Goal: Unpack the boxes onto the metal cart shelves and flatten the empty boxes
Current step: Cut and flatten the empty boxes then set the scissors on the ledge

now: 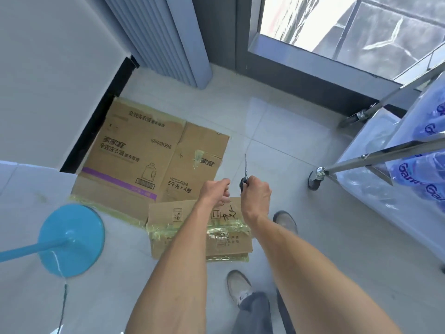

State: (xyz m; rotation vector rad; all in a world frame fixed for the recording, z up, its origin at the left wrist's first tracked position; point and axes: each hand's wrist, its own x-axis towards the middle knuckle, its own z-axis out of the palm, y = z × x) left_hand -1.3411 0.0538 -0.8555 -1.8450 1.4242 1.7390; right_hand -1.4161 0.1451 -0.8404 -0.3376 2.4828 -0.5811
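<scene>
Cardboard (202, 237), flattened, light, stiff along creases, tape-slick: you grip scissors (245, 173) in right hand (256, 194), left hand (216, 191) curled empty; lift by edges.

Two flattened cardboard boxes (144, 155) (199, 230), one pair of scissors (245, 172), one metal cart (385, 155) and one blue stand base (72, 239) are shown.

The right hand (255, 196) is covering most of the scissors' handles (243, 183). The forearms are hiding part of the smaller flattened box (175, 225), and the picture's right edge is cutting off the metal cart (375, 155).
</scene>
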